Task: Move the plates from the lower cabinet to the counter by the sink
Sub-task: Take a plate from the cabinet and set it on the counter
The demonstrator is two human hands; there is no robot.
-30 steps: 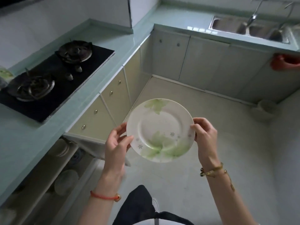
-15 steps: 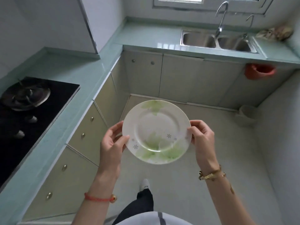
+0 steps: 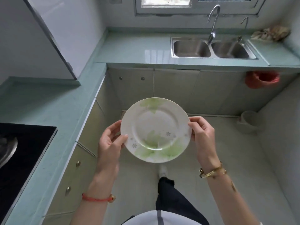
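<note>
Two hands on one plate (image 3: 155, 127) (white, green leaf print): left hand (image 3: 110, 143) pinches left rim, right hand (image 3: 203, 135) grips right rim. Plate held above floor, well short of sink (image 3: 211, 47) surface (image 3: 133, 47).

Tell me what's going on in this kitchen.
A person holds a plate by its rim with both hands, the left hand at its left edge and the right hand at its right. The plate is in the air over the floor, face up. It has not yet been set on the counter beside the sink, which lies ahead.
</note>
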